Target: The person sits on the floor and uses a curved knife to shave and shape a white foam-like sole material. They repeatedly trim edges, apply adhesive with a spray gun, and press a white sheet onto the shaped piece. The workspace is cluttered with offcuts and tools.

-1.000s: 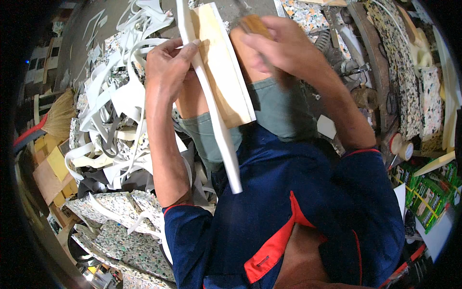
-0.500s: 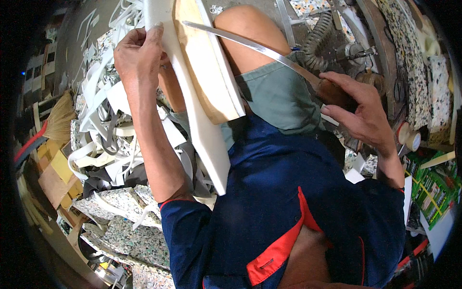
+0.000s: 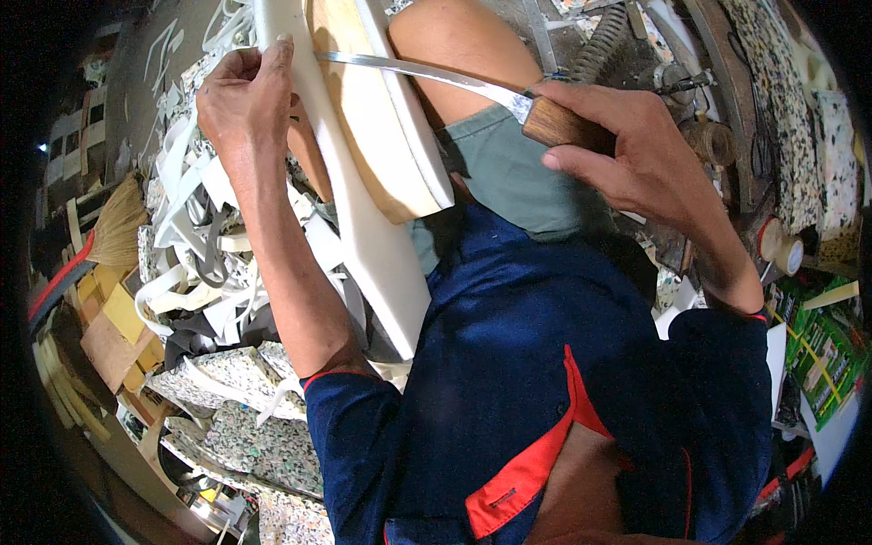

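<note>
My left hand (image 3: 247, 111), its fingers pinched, holds the edge of a long white foam piece (image 3: 380, 282) that hangs down past my lap. A cream slab with a white edge (image 3: 383, 136) lies beside it across my thighs. My right hand (image 3: 640, 150) grips the wooden handle (image 3: 563, 125) of a long knife. Its narrow blade (image 3: 425, 71) points left, with the tip over the cream slab near the white foam; whether the tip touches is hard to tell.
Tangled white offcuts (image 3: 195, 254) and speckled foam blocks (image 3: 241, 431) are on the left, with a straw broom (image 3: 127, 218). At the right are a coiled hose (image 3: 595, 45), metal tools (image 3: 681, 82), tape rolls (image 3: 786, 254) and green packets (image 3: 813, 359).
My left hand has moved left and up with the foam, which has spread wider. My right hand first dropped rightward, then moved slightly up and left, bringing the blade across the slab.
</note>
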The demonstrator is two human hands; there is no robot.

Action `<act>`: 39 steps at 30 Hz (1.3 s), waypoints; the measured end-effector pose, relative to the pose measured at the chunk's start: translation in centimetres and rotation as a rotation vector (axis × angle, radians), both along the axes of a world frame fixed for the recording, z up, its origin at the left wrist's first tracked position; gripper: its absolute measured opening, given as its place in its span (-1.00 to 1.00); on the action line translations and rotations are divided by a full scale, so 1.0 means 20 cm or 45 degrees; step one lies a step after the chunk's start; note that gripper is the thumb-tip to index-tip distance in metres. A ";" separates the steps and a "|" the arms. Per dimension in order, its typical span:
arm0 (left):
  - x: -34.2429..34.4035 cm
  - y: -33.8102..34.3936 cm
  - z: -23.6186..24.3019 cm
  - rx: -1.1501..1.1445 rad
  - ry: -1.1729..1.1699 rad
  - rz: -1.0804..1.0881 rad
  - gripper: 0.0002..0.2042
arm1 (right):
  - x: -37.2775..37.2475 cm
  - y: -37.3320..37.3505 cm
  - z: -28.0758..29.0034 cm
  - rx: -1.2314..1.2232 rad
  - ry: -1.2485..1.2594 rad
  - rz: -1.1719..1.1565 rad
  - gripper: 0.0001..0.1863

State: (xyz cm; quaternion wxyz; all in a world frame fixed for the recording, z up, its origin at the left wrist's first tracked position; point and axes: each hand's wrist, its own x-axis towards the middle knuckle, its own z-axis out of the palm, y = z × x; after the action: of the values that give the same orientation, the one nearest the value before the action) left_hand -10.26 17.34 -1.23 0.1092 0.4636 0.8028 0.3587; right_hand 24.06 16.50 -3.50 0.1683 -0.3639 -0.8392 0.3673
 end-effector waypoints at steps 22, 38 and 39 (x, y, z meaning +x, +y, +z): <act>0.40 -0.63 0.27 -0.332 -0.272 -0.196 -0.34 | 0.21 -0.10 -0.02 -0.133 0.039 0.051 -0.37; 0.46 -0.81 0.20 -0.095 -0.374 -0.009 -0.83 | 0.22 -0.07 -0.04 -0.047 0.065 0.193 -0.36; 0.46 -0.82 0.21 -0.099 -0.374 -0.002 -0.84 | 0.19 -0.06 -0.05 0.029 0.079 0.227 -0.36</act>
State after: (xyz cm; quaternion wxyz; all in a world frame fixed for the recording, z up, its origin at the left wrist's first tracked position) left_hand -1.07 0.99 2.95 0.2435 0.4022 0.7911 0.3911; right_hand 27.93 15.39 -4.44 0.1651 -0.2744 -0.8668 0.3823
